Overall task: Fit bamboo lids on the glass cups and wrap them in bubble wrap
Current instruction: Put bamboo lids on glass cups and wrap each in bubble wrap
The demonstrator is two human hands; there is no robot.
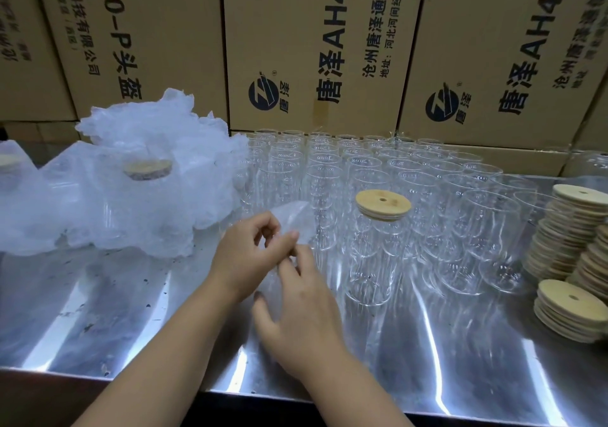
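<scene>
- Polished steel table [427,360] runs along the near edge, streaked with glare and a few dark specks.
- Nearest on it, the right hand [296,311] lies with fairly straight fingers against a clear bubble wrap sheet [291,216]. Whether its thumb nips the film I cannot tell.
- Just beyond, the left hand [250,252] pinches the same sheet between thumb and curled fingers, lifting one corner off the table.
- That sheet looks weightless, limp and slick. I judge it is best held by its edges and kept taut so it does not fold on itself.
- Just to the right of the hands stands the lidded cup [371,262], upright, with its bamboo lid [383,203] seated on the rim. The glass is smooth and breakable and the lid may be only pressed in, so take it round the body, not by the lid.
- At the right edge sit stacks of spare lids [572,239].
- Left of the hands is a heap of wrapped cups [138,196], one lid showing through the film.
- Further back, rows of open cups [329,163] stand packed close together.
- Behind everything rise printed cardboard boxes [322,48].
</scene>
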